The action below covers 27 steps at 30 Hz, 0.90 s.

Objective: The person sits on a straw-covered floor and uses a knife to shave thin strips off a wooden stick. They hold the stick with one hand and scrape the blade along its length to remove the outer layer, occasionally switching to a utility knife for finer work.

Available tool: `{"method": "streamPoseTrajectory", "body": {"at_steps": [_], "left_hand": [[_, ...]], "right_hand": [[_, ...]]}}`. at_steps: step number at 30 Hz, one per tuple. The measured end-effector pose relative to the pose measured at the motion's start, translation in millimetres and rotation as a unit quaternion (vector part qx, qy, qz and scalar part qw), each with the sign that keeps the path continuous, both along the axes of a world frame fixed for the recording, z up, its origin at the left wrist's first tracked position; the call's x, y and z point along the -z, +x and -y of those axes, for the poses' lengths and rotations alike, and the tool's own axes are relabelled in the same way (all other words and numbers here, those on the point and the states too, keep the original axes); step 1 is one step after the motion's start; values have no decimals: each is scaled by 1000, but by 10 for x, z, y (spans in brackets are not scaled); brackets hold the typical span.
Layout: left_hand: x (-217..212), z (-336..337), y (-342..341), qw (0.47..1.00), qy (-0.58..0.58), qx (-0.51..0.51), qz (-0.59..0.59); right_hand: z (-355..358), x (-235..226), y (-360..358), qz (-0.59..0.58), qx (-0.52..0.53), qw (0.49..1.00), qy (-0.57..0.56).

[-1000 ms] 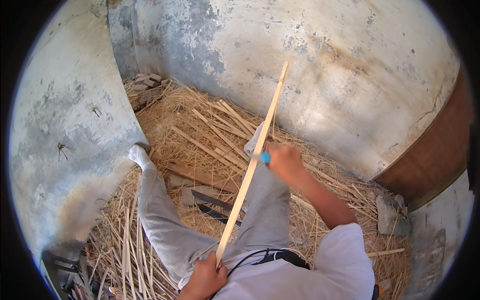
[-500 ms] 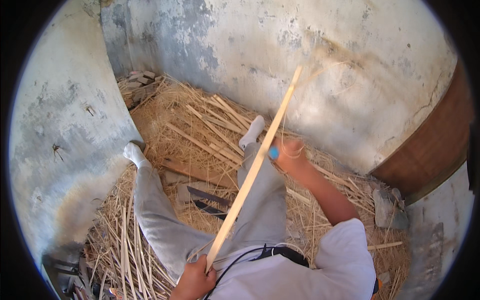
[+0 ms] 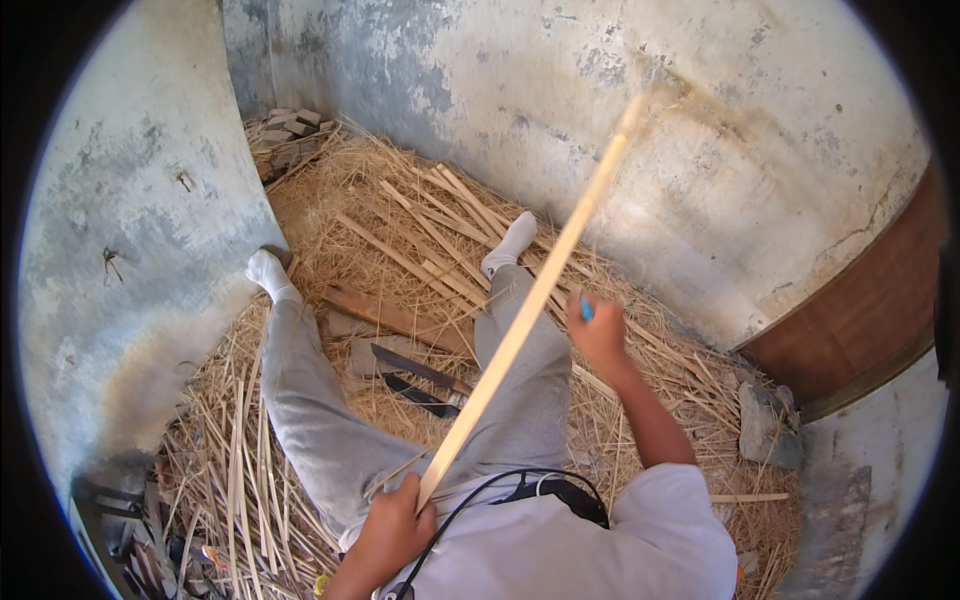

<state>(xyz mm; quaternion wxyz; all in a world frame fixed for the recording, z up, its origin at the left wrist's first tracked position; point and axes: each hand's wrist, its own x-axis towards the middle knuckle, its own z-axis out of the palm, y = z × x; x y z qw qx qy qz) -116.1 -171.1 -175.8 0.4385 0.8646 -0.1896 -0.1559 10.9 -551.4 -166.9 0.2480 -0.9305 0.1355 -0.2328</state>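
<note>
My left hand [image 3: 395,528] is closed round the near end of a long pale bamboo strip [image 3: 528,315], by my waist. The strip slants up and to the right across my right leg, its far end blurred in front of the wall. To the right of the strip, apart from it, my right hand [image 3: 602,338] is closed on a small blue-handled tool [image 3: 587,309]. Only a bit of blue shows between the fingers; any blade is hidden. Between my legs lie a dark long-bladed knife [image 3: 415,364] and a second black blade-like piece [image 3: 418,396].
Thin shavings [image 3: 330,215] and loose strips [image 3: 245,480] cover the floor. A wooden board [image 3: 385,315] lies between my feet. Weathered walls [image 3: 480,80] stand close ahead and left. Bricks [image 3: 290,128] fill the far corner; a stone block [image 3: 768,425] sits at right.
My right hand has moved down and to the right, away from the strip. A thin curled shaving that hung by it no longer shows. The strip's far end has swung rightward.
</note>
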Motion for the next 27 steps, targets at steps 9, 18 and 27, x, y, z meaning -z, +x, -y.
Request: {"method": "streamPoseTrajectory", "body": {"at_steps": [9, 18, 27], "left_hand": [[-184, 776, 340, 996, -79, -28, 44], [-160, 926, 294, 994, -84, -48, 52], [-249, 670, 247, 997, 7, -41, 64]], "right_hand": [[-998, -111, -538, 70, -181, 972, -134], [-711, -289, 2, 88, -78, 978, -173], [-516, -438, 369, 144, -46, 968, -200]]}}
